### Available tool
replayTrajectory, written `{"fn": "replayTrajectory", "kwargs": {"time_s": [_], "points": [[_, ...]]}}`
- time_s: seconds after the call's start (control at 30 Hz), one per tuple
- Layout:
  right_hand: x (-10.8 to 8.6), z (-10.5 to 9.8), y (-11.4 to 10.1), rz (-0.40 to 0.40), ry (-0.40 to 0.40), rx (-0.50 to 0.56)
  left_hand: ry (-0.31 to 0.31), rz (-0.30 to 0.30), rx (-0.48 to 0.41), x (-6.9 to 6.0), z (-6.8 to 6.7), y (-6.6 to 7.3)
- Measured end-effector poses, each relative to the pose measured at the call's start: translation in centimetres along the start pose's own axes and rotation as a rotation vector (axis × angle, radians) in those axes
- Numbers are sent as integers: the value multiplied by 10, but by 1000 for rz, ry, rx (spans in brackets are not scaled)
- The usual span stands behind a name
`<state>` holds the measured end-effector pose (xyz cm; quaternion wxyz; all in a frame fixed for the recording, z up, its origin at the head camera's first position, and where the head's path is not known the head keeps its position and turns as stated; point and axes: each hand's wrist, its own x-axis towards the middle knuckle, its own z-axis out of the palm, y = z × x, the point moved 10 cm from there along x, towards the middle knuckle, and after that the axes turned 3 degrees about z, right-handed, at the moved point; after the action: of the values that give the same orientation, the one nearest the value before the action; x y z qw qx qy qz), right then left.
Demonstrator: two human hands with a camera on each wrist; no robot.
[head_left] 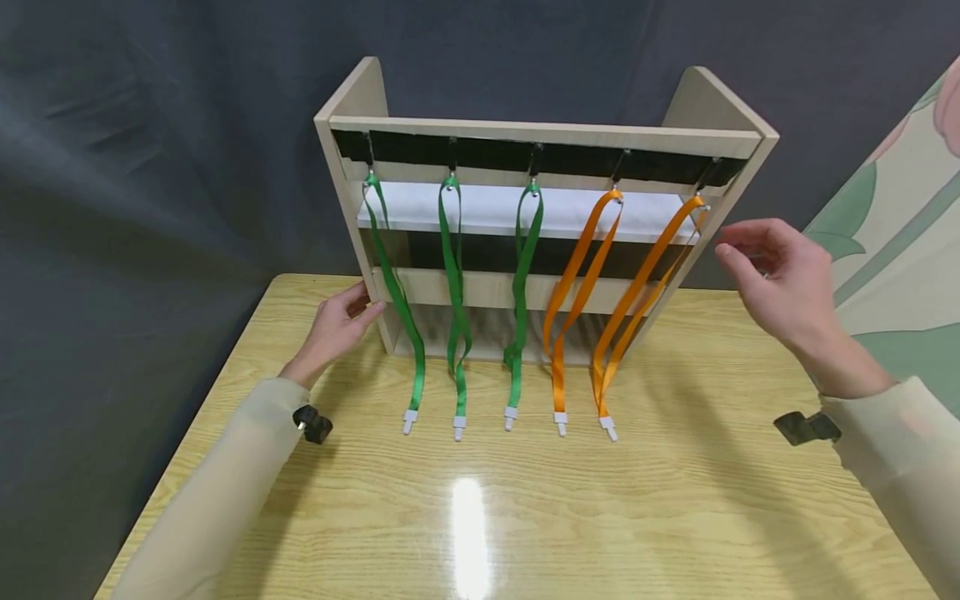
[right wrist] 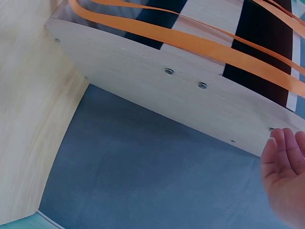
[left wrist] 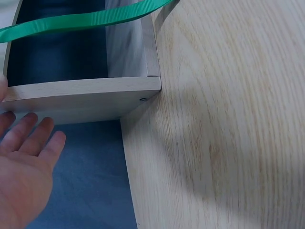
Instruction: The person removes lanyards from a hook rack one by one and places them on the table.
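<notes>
A small wooden rack (head_left: 570, 129) stands on the table, with lanyards hanging from hooks on its black strip. Three are green, including a green lanyard (head_left: 405, 321) at the left end; two are orange, including an orange lanyard (head_left: 648, 283) at the right end. White clips (head_left: 459, 427) at their lower ends lie on the tabletop. My left hand (head_left: 337, 329) is at the rack's left side panel (left wrist: 86, 90), thumb by the front edge and extended fingers along the outer face. Beside the right side panel (right wrist: 143, 71), my right hand (head_left: 787, 283) is raised with fingers loosely bent, holding nothing.
The wood-grain table (head_left: 360, 500) reaches toward me in front of the rack. A dark cloth (head_left: 187, 150) hangs behind and to the left. At the right is a flower-patterned fabric (head_left: 892, 250). Each sleeve carries a small black device (head_left: 312, 423) near the wrist.
</notes>
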<state>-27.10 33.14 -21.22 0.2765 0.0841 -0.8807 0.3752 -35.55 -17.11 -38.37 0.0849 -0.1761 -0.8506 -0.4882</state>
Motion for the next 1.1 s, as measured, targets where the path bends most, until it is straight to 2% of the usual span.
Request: {"fn": "replayTrajectory", "kwargs": {"time_s": [0.2, 0.47, 0.77, 1.1], "points": [[2, -1, 0, 33, -16, 24, 13, 31, 4, -1, 0, 3], [3, 0, 0, 38, -24, 35, 16, 22, -16, -1, 2, 2], [4, 0, -1, 44, -25, 45, 6, 51, -47, -1, 5, 2], [2, 1, -4, 45, -32, 46, 18, 49, -46, -3, 3, 2]]}}
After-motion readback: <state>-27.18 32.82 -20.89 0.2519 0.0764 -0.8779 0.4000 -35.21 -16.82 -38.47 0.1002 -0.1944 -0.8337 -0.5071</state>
